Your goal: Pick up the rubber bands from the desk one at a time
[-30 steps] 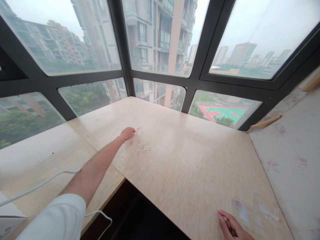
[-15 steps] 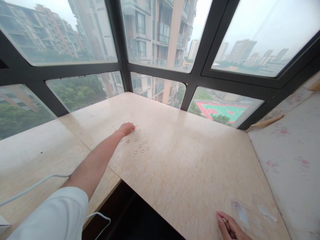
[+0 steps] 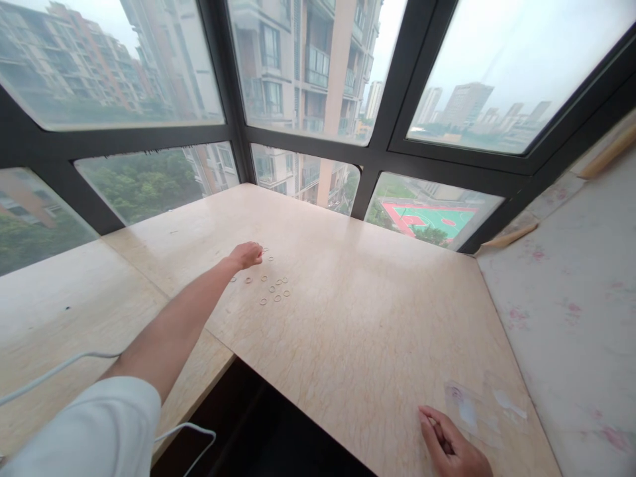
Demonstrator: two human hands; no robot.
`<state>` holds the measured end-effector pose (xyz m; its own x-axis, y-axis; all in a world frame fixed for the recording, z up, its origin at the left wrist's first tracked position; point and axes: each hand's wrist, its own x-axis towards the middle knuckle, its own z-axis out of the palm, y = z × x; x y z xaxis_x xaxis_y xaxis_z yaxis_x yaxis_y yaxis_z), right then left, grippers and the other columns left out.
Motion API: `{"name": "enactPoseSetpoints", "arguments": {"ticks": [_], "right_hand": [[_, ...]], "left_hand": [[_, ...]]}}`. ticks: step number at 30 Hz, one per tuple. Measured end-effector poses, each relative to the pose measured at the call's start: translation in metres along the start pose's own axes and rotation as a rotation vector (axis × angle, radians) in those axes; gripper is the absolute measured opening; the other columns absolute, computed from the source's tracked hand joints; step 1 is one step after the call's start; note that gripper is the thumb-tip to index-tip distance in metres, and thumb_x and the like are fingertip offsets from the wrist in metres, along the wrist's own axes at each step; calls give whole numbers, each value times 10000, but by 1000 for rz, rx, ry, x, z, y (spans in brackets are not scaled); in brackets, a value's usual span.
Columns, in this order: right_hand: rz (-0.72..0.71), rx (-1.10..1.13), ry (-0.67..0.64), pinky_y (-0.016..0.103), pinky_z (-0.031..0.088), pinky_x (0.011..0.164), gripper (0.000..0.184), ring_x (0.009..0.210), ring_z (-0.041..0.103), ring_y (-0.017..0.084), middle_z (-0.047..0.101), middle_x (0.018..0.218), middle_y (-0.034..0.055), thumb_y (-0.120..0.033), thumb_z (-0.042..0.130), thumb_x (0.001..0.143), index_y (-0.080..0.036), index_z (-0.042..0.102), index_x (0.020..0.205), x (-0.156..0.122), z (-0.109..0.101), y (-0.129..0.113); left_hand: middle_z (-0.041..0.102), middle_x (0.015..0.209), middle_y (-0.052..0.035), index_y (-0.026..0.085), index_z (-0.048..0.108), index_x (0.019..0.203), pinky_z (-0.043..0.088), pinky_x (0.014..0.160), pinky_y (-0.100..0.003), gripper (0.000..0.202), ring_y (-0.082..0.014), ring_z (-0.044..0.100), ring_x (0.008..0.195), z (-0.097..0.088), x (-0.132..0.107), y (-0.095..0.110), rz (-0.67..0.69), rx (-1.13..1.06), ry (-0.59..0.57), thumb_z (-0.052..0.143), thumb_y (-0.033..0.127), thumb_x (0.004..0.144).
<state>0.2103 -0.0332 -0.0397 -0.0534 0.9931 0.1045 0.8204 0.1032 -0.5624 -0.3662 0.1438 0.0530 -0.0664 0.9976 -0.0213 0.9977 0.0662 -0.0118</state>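
My left hand (image 3: 247, 255) reaches far over the marble-patterned tabletop, its fingers pinched together at the back of a group of small thin rings (image 3: 271, 289). Whether a ring is between the fingertips cannot be seen. Several rings lie flat and loosely scattered in front of the hand, and a couple sit just right of its fingertips. Near the front right, my right hand (image 3: 453, 442) rests on the tabletop with fingers curled and thumb against the index finger. What it holds, if anything, is hidden. Beside it lie clear plastic bags (image 3: 466, 405).
The marble-patterned tabletop (image 3: 358, 318) runs back to dark-framed windows (image 3: 377, 159). A dark gap (image 3: 258, 424) opens at the front below its edge. White cables (image 3: 64, 368) pass near my left arm. Flowered wallpaper (image 3: 561, 331) borders the right side.
The view has shifted slightly, so the scene sits further left. My left hand stays at the back of the rings, fingers still pinched. More of my right hand shows now.
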Motion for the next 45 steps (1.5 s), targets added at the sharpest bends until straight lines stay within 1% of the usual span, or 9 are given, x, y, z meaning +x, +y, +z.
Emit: {"name": "enactPoseSetpoints", "arguments": {"ticks": [5,11,16,22,25,30,33,37,45], "right_hand": [[-51,14,89,185,485,474,498,506,654,155,687,603,17,-638,449,824,-236,742,845,-3,0,-15],[-107,25,112,198,467,489,494,487,620,144,656,576,14,-580,392,887,-215,721,847,-5,-4,-31],[-121,47,103,211,457,511,444,506,610,145,649,588,15,-497,379,921,-203,707,861,-5,-7,-36],[-114,83,107,207,423,512,326,493,581,133,611,553,-12,-378,430,914,-198,698,869,-5,-9,-40],[-102,104,105,200,412,507,283,489,573,124,611,551,-19,-343,459,898,-197,700,871,-6,-10,-41],[-82,175,102,198,409,512,243,509,578,123,633,586,-13,-301,483,879,-195,701,879,-5,-13,-43],[-66,201,87,207,398,502,239,510,575,131,634,587,-7,-288,486,872,-190,704,887,-5,-13,-42],[-60,223,79,208,386,509,220,501,562,125,628,583,-13,-250,493,861,-187,702,886,-6,-14,-42],[-40,259,80,209,378,542,209,509,531,115,590,567,-28,-234,496,855,-180,696,885,-6,-15,-41]], "left_hand": [[703,826,-53,185,650,747,405,607,-239,145,-178,617,734,-12,-4,25,-6,-88,102,541,282,746],[690,705,-10,159,662,690,372,526,-208,154,-103,515,543,-26,-6,92,87,-552,264,581,291,685],[619,591,8,140,645,665,286,442,-180,157,-63,397,468,-31,-16,164,226,-816,178,614,293,678],[477,499,49,138,606,659,243,422,-171,189,-53,347,452,-23,-31,252,456,-953,12,648,314,712],[545,552,26,139,626,693,267,436,-179,187,-54,361,458,-15,-42,300,564,-960,0,643,320,737],[691,717,-24,182,717,796,363,515,-204,135,-75,461,504,6,-67,381,752,-917,-36,589,198,756],[714,753,-31,203,740,816,406,562,-214,168,-96,520,555,17,-79,417,805,-943,-65,588,164,756],[724,804,-36,207,748,855,437,613,-231,191,-116,565,608,24,-85,441,846,-927,-82,583,146,782],[726,865,-41,215,749,883,474,673,-243,222,-141,629,724,29,-84,445,873,-946,-143,560,117,819]]}}
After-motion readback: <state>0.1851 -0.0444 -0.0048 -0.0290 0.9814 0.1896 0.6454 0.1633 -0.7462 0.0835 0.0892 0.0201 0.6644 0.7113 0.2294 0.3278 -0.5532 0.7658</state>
